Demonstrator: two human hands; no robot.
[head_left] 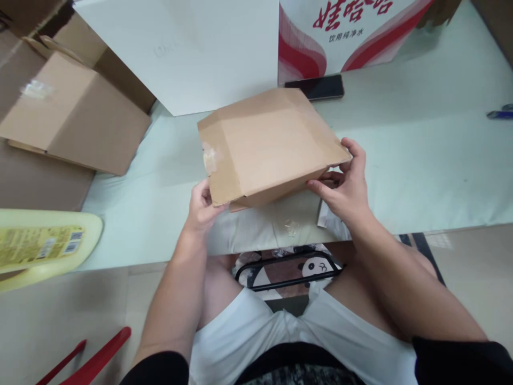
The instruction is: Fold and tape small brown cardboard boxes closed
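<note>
A small brown cardboard box (268, 144) is held tilted just above the pale table (420, 171), with a strip of clear tape on its left side. My left hand (202, 206) grips its near left corner, fingers tucked under the box. My right hand (347, 184) holds the near right corner, thumb on top and fingers curled at the flap edge. A crumpled bit of clear tape (292, 227) lies on the table below the box.
A black phone (316, 87) lies behind the box. A white panel (188, 48) and a red-and-white printed carton (340, 32) stand at the back. Large open cardboard boxes (72, 107) sit at left. A yellow bottle (40, 246) lies at the left edge.
</note>
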